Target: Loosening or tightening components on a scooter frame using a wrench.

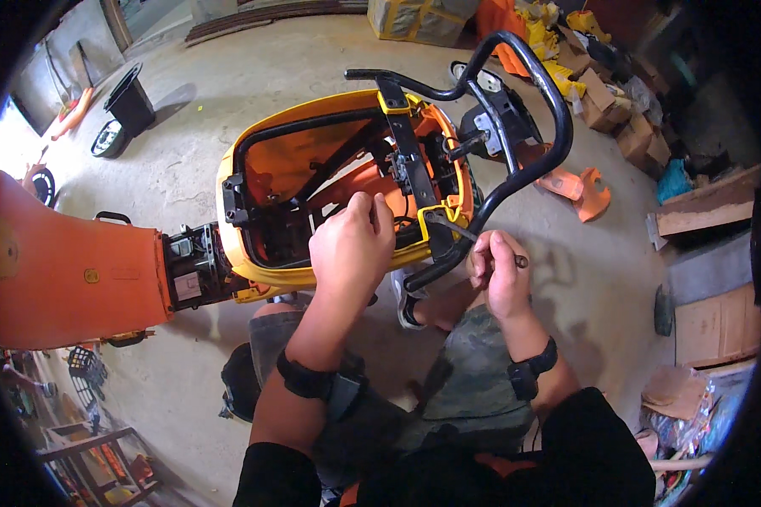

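Observation:
In front of me stands an orange and yellow scooter body (pixel 271 275) with its seat off and its inside exposed. A black tubular rear rack (pixel 562 118) is fixed across its right end on flat black brackets. My right hand (pixel 500 272) is closed around a dark socket wrench (pixel 522 262). The wrench's shaft runs up left to the near rack mount on the yellow corner. My left hand (pixel 353 241) is over the body's near edge, fingers curled and thumb against them. Whatever it pinches, if anything, is hidden.
Loose orange panels (pixel 590 196) lie on the floor to the right. Cardboard boxes (pixel 604 101) and yellow bags pile up at the far right. A black bin-like part (pixel 129 101) stands far left. A wooden frame (pixel 97 460) is at the lower left.

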A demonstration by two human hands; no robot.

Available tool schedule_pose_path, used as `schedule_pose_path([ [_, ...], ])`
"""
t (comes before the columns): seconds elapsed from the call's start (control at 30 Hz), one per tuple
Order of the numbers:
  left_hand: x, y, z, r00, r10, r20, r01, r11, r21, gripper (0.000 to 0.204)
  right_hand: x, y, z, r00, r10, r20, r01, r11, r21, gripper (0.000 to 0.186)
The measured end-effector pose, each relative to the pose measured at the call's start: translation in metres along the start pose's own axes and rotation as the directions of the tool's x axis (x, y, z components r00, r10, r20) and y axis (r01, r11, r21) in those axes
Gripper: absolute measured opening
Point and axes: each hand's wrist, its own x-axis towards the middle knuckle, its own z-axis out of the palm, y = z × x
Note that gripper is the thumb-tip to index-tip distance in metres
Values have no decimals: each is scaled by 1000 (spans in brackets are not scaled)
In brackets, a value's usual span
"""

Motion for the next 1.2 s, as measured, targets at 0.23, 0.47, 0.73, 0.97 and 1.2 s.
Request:
schedule_pose_path([
  [0.23, 0, 3, -2, 999, -37, 39, 38, 999, -30, 36, 4, 17, -11, 989, 141, -34, -133, 974, 182, 29],
  [0.47, 0, 1, 1, 1000, 22, -10, -22, 1000, 20, 32, -6, 28, 7, 974, -119, -193, 93, 986, -142, 26],
  [0.73, -4, 8, 19, 971, 150, -188, -139, 988, 68, 31, -10, 31, 12, 973, -131, -192, 101, 982, -159, 34],
  [0.97, -5, 14, 27, 954, 144, -263, -122, 988, 97, 30, -11, 34, 13, 962, -186, -202, 139, 964, -227, 37],
  [1.2, -8, 14, 20, 982, 57, -180, -40, 995, 95, 30, -9, 40, -1, 949, -293, -115, 298, 954, 23, 27],
])
